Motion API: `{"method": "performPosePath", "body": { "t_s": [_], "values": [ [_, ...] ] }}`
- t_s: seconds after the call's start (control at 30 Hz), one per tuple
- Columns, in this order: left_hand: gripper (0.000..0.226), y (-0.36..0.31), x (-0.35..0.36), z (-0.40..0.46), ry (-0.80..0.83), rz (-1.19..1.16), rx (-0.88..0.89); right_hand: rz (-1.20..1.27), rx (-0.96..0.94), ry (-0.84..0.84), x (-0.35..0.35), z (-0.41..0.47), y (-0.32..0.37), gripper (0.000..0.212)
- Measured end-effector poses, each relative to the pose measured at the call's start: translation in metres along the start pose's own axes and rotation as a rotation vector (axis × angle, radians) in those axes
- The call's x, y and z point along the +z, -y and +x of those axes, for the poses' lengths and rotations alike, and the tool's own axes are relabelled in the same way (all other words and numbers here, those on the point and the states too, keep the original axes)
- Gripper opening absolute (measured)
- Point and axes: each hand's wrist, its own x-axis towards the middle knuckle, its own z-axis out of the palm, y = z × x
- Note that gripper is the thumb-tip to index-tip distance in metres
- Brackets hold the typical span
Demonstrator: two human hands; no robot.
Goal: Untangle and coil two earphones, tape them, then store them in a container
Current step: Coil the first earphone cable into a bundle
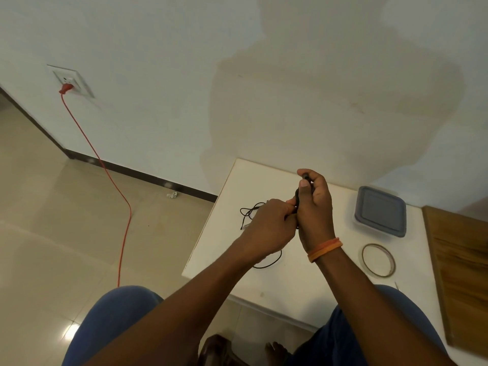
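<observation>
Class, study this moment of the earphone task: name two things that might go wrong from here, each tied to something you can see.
1. The loose black cable trails under the left hand near the table's edge; a tug might snag it or re-tangle it.
2. The right hand grips the coil, while the tape roll lies apart; reaching for it may loosen the coil.

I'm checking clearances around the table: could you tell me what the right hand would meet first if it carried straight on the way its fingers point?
The right hand, gripping the black earphone cable, points up and away toward the wall. Nothing lies on the table beyond it, so probably the wall, though depth is unclear.
</observation>
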Motion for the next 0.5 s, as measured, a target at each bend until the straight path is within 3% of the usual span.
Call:
{"method": "performPosePath", "body": {
  "t_s": [0.13, 0.23, 0.4, 0.5],
  "values": [
    [0.021, 0.002, 0.008, -0.001, -0.002, 0.336, 0.084, 0.121, 0.127, 0.042, 0.001, -0.001, 0.004, 0.028],
    [0.017, 0.007, 0.014, -0.005, 0.033, 0.413, 0.153, 0.189, 0.186, 0.048, 0.000, -0.002, 0.007, 0.026],
    [0.030, 0.007, 0.010, -0.005, 0.006, 0.148, 0.090, 0.321, 0.224, 0.011, 0.000, -0.002, 0.011, 0.024],
    [0.028, 0.004, 0.002, -0.005, 0.155, -0.043, 0.030, 0.356, 0.216, 0.005, -0.003, 0.002, 0.014, 0.022]
  ]
}}
